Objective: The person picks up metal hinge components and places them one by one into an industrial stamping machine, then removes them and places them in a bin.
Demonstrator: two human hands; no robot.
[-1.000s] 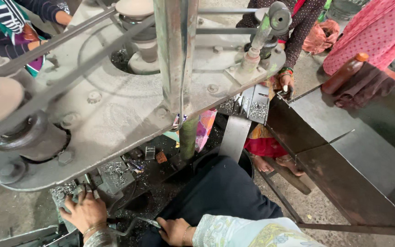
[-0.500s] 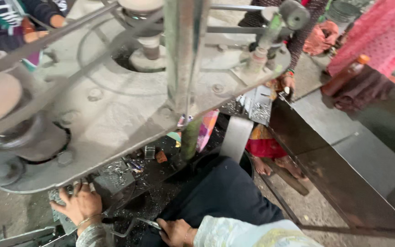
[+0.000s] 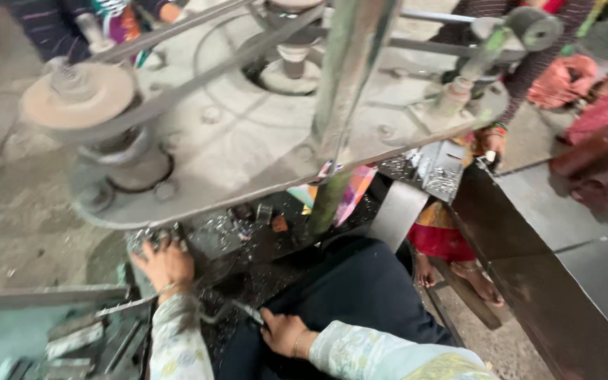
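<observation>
Setting: grey concrete floor (image 3: 15, 211), gritty, under a round steel machine plate (image 3: 248, 134) with belt and pulley (image 3: 79, 98).
Obstruction: green upright post (image 3: 350, 105) crossing mid-view, blurred.
Left hand (image 3: 165, 264): fingers curled together over shiny metal scraps (image 3: 150, 238) at the plate's edge; grip unclear.
Right hand (image 3: 284, 331): closed on a thin metal tool (image 3: 244, 311), resting on the dark trouser lap.
Nearby: another person's hand (image 3: 490, 144) at a tray.

Soft daylight falls from above, even and without glare. Under the big metal plate (image 3: 248, 134) it is dim, and my left hand (image 3: 165, 264) lies in shadow. The whole picture has motion blur, strongest at the edges and corners.
</observation>
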